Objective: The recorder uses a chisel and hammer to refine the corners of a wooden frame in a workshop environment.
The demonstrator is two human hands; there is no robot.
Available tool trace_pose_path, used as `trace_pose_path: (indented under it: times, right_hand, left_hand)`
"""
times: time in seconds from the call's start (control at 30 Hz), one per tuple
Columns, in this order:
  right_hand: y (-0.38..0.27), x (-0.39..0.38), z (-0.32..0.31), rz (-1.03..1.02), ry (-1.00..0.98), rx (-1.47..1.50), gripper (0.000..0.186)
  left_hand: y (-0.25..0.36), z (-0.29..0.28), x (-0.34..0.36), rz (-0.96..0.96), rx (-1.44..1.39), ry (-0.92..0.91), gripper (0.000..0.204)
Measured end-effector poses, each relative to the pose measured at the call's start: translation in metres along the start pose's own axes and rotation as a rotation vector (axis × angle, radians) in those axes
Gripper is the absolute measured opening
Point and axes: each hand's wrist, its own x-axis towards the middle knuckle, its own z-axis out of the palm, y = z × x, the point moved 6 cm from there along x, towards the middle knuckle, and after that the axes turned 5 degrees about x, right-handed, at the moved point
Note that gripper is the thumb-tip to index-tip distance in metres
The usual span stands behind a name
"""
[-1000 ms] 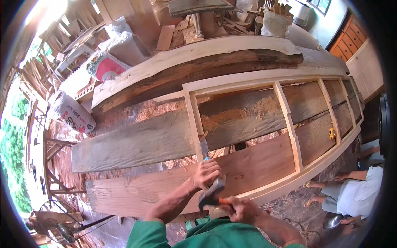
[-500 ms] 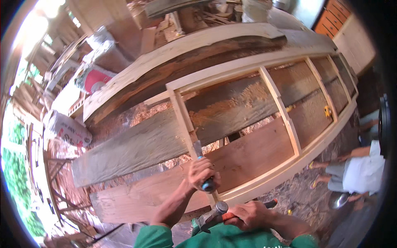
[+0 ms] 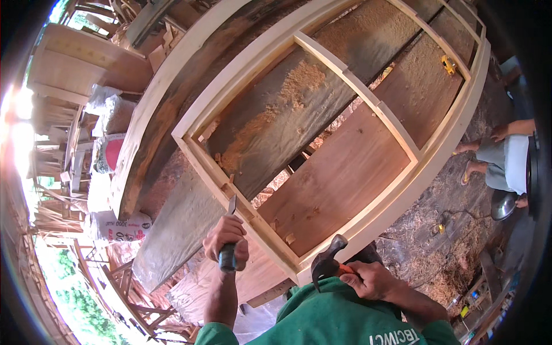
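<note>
My left hand point(image 3: 226, 240) is wrapped round the dark handle of a chisel point(image 3: 232, 205). The blade tip meets the near-left end rail of a pale wooden frame point(image 3: 270, 237), beside a notch in that rail; I cannot tell if it bites the wood. Gripped low in front of my green shirt is a claw hammer point(image 3: 326, 264) with an orange-red handle, my right hand point(image 3: 371, 280) closed round it. Its head is close to the frame's near corner, apart from the chisel. Crosspieces point(image 3: 356, 83) span the frame.
Under the frame lie a reddish plank point(image 3: 345, 178) and a dark plank point(image 3: 178, 227), scattered with shavings point(image 3: 302, 80). A yellow tool point(image 3: 448, 65) rests by a far crosspiece. A thick live-edged slab point(image 3: 155, 86) is beyond. At right is another person point(image 3: 506, 158); sacks point(image 3: 118, 227) stand at left.
My view has turned and the frame appears larger. The chisel tip has shifted along the end rail beside the notch. The hammer stays low, its head now by the frame's near corner.
</note>
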Motion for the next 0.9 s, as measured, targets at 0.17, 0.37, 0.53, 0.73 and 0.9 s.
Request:
trace_pose_path:
  times: [0.17,0.37,0.53,0.73,0.9]
  right_hand:
    - [-0.001,0.017,-0.014,0.032,-0.016,0.012,0.03]
    - [-0.04,0.025,-0.006,-0.4,-0.088,-0.129,0.021]
    - [-0.041,0.017,0.028,-0.808,-0.596,-0.038,0.006]
    - [-0.087,0.053,0.058,-0.54,-0.14,-0.44,0.016]
    - [-0.111,0.023,0.046,-0.898,-0.403,-0.125,0.019]
  left_hand:
    - [0.006,0.004,-0.002,0.037,0.047,-0.05,0.008]
    - [0.004,0.004,-0.023,0.124,0.107,-0.048,0.015]
    - [0.002,0.023,-0.025,0.196,0.123,0.041,0.017]
    - [-0.01,0.017,-0.039,0.267,0.109,-0.011,0.021]
    - [-0.008,0.027,-0.038,0.234,0.181,0.044,0.028]
